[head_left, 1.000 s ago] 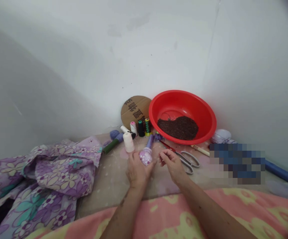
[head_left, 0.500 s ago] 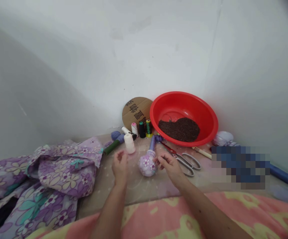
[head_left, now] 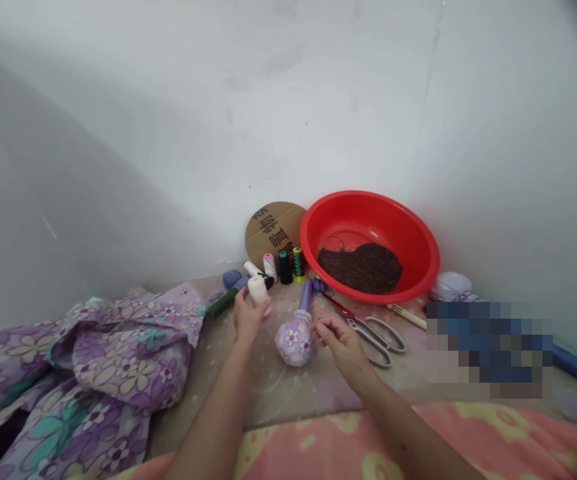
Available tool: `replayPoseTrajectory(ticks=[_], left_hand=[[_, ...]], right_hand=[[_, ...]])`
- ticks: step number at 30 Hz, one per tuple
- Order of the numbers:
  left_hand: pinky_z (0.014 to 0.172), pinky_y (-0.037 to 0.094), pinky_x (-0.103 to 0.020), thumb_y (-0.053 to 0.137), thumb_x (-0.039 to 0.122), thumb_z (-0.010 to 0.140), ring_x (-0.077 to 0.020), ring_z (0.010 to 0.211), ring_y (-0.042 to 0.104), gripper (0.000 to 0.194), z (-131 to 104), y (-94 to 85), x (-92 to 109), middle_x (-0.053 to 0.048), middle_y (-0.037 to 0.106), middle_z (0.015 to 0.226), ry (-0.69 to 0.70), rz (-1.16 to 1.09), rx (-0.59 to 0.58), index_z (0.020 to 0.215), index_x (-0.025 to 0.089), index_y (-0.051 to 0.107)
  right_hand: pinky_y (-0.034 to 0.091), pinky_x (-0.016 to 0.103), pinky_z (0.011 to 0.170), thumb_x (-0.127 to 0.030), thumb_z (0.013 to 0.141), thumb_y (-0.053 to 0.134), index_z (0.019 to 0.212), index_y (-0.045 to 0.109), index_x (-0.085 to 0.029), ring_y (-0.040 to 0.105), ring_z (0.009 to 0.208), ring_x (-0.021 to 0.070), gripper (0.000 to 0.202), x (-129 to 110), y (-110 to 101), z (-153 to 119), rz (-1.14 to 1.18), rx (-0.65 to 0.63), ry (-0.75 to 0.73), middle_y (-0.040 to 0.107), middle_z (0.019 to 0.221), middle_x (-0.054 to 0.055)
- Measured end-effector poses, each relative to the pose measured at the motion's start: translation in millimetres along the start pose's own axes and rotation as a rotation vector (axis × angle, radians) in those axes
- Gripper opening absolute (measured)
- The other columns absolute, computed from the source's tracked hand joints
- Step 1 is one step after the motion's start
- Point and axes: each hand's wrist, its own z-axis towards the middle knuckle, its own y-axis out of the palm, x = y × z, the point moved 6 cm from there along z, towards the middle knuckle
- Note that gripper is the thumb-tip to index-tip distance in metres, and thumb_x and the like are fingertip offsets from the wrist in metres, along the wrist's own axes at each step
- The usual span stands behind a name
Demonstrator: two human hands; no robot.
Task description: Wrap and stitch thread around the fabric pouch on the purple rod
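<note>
My left hand [head_left: 249,316] has its fingers wrapped round a white thread spool [head_left: 258,293] that stands upright. Right of it, a round bundle in purple flowered cloth [head_left: 294,343] with a purple handle [head_left: 306,296] lies on the covered surface. Beside the bundle is my right hand [head_left: 336,333], its thumb and fingertips pinched together; what they hold is too small to make out. Silver scissors with red parts [head_left: 376,337] lie beyond the right hand.
A red basin [head_left: 418,260] with dark grains stands behind, beside a round cardboard piece [head_left: 273,230]. Small spools, one black [head_left: 285,268], stand before it. Flowered cloth [head_left: 128,360] is heaped at left. A white yarn ball [head_left: 451,287] lies at right.
My left hand has moved up to the white spool and closed on it. My right hand stays pinched beside the bundle. The view has tilted slightly upward.
</note>
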Motion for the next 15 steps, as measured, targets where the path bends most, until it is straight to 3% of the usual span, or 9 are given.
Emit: replayPoseTrajectory(ticks=[6,10,15], left_hand=[[0.072,0.044,-0.033,0.064,0.039,0.06,-0.0251,0.084,0.06,0.045,7.1,4.1,7.2,-0.012,0.064,0.094,0.023,0.144,-0.003,0.097,0.015,0.056],[0.072,0.044,-0.03,0.062,0.042,0.061,-0.0216,0.083,0.06,0.046,2.4,-11.6,18.2,-0.009,0.064,0.093,0.074,0.103,0.025,0.098,0.016,0.056],[0.069,0.045,-0.029,0.064,0.042,0.058,-0.0195,0.079,0.059,0.045,-24.8,-32.9,46.0,-0.004,0.063,0.09,0.175,0.16,0.047,0.097,0.019,0.056]], right_hand=[[0.038,0.025,0.059,-0.038,0.074,0.051,0.069,0.057,-0.016,0.049,0.066,0.0144,0.023,-1.6,-2.3,0.7,-0.019,0.015,-0.039,0.057,0.07,0.003],[0.037,0.025,0.061,-0.038,0.072,0.053,0.064,0.056,-0.016,0.05,0.068,0.0161,0.024,-7.2,-4.0,1.6,-0.007,0.039,-0.039,0.058,0.068,0.003],[0.036,0.025,0.061,-0.039,0.071,0.054,0.062,0.055,-0.016,0.05,0.068,0.0163,0.024,-12.3,-2.0,0.2,0.017,0.026,-0.015,0.058,0.068,0.003]])
